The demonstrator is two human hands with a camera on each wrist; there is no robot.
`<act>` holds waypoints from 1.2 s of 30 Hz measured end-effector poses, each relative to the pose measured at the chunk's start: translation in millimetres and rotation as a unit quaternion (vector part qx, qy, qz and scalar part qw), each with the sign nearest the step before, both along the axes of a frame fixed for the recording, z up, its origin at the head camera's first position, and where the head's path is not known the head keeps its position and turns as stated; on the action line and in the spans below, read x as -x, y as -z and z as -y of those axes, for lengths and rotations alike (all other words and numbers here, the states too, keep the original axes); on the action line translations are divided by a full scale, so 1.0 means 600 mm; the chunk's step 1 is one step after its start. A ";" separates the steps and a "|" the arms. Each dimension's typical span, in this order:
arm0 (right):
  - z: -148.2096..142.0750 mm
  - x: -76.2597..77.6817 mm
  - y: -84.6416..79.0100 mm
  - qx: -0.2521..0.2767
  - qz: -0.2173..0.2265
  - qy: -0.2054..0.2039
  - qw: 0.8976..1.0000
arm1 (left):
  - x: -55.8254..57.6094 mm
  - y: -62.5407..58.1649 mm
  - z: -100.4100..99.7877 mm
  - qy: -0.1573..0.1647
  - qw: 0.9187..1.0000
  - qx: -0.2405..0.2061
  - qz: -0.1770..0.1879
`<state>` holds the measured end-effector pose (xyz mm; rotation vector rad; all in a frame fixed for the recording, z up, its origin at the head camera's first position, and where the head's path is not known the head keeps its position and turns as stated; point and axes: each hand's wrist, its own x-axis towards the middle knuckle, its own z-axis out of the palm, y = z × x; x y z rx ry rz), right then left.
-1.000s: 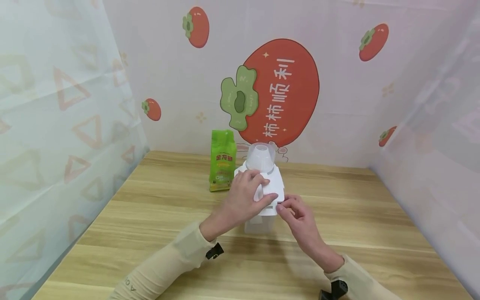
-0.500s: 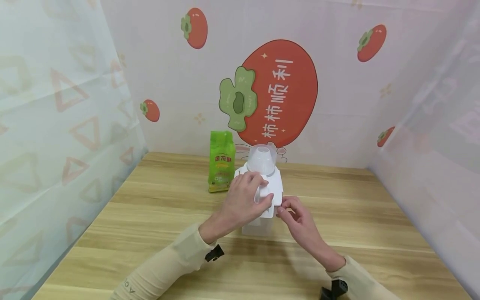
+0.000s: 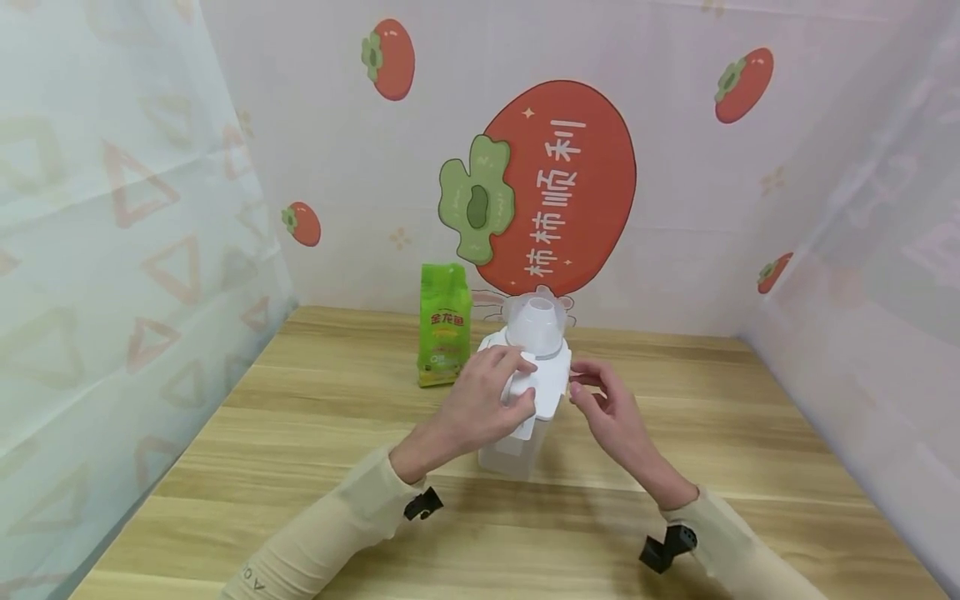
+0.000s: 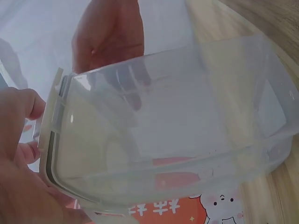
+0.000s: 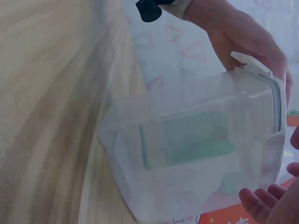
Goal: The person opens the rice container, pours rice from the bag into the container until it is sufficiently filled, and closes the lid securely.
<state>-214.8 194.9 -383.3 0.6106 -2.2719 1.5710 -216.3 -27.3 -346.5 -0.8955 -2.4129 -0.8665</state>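
Observation:
A clear plastic storage container (image 4: pixel 187 102) with a white lid (image 3: pixel 551 379) stands on the table. A translucent measuring cup (image 3: pixel 537 325) sits upside down on the lid's far end. My left hand (image 3: pixel 480 396) grips the top of the lid, thumb and fingers bent around a raised part. At the container's right side is my right hand (image 3: pixel 611 408), its fingers loosely bent beside the lid's edge and holding nothing; contact is hard to tell. In the right wrist view a white latch tab (image 5: pixel 251 62) sticks out from the lid's near side. The container's inside shows no contents.
A green packaged bag (image 3: pixel 446 325) with yellow at its base stands upright behind and left of the container. The wooden table (image 3: pixel 712 433) is bordered by printed cloth on the left, back and right.
The front latch tab has swung out from the lid. My right hand has moved from the front right corner back along the right side. The container has turned slightly, its cup shifting right.

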 end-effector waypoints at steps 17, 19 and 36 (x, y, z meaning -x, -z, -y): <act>-0.010 0.045 0.008 0.119 0.040 0.010 0.992 | 0.022 0.002 0.024 0.088 0.996 -0.018 0.028; -0.011 0.044 0.008 0.129 0.045 0.003 0.991 | 0.024 0.002 0.027 0.099 0.994 -0.020 0.034; -0.013 0.039 0.007 0.168 0.094 -0.036 0.981 | 0.042 -0.008 0.051 0.139 0.989 0.000 0.050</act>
